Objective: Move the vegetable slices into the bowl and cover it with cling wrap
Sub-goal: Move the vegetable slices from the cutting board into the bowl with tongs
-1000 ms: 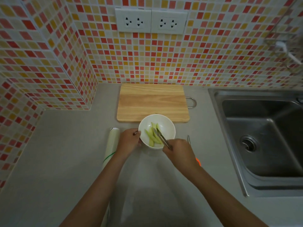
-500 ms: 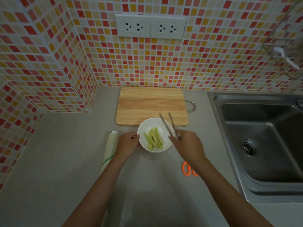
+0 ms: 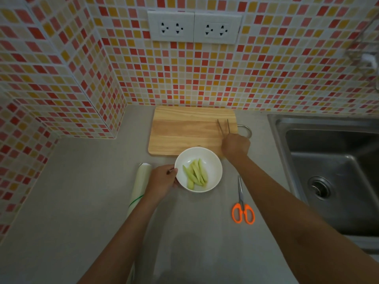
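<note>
Several pale green vegetable slices (image 3: 195, 174) lie together in the white bowl (image 3: 213, 160), which sits on the grey countertop (image 3: 82, 201) just in front of the wooden cutting board (image 3: 184, 130), its far rim overlapping the board's near edge. On the bowl's left side, the left hand (image 3: 162, 179) holds the rim, fingers curled round the outside and thumb at the top edge. Over the board's right near corner, the right hand (image 3: 235, 145) grips a pair of metal tongs (image 3: 224, 126), its fingers folded around the handle end; the two prongs point away from the person and stand slightly apart above the wood. Left of the bowl, a roll of cling wrap (image 3: 141, 181) lies lengthwise on the counter, partly hidden by the left forearm. Orange-handled scissors (image 3: 243, 210) lie closed to the right of the bowl, blades pointing toward the board. Farther right is a steel sink (image 3: 287, 140).
</note>
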A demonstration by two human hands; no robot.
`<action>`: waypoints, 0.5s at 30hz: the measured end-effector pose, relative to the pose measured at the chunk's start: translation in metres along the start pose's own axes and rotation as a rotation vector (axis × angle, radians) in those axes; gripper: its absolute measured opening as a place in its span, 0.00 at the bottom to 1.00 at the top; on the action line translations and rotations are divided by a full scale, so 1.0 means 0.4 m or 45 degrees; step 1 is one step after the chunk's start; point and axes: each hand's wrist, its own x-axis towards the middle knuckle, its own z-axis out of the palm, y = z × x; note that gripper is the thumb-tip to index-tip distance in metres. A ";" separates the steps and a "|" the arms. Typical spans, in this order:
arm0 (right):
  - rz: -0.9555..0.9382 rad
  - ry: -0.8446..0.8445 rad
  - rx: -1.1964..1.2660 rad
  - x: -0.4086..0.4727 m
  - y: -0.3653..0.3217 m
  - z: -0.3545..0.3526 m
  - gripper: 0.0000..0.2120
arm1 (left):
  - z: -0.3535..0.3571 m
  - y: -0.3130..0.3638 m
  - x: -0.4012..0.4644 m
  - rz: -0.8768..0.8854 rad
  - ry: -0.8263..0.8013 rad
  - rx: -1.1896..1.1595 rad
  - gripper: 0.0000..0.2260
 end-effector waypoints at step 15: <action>-0.064 -0.048 0.534 -0.175 0.051 -0.006 0.25 | -0.003 -0.004 -0.003 0.042 0.009 -0.001 0.10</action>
